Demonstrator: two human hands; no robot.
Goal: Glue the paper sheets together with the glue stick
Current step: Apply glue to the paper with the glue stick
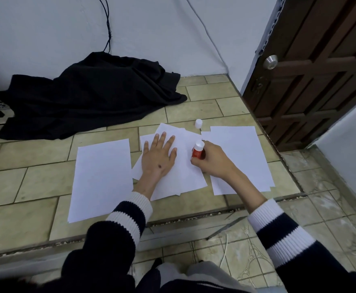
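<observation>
Several white paper sheets lie on the tiled floor: one sheet on the left (101, 178), a fanned pile in the middle (183, 172) and a stack on the right (242, 149). My left hand (159, 157) presses flat on the middle pile with straight, spread fingers. My right hand (213, 160) grips a red glue stick (198, 150), which points down onto the pile's right part; its white end faces up. The white cap (198, 123) stands on the floor just beyond the sheets.
A heap of black cloth (88, 96) lies at the back left against the wall, with cables hanging above it. A brown door (312, 81) stands at the right. A floor track (194, 227) runs between me and the sheets.
</observation>
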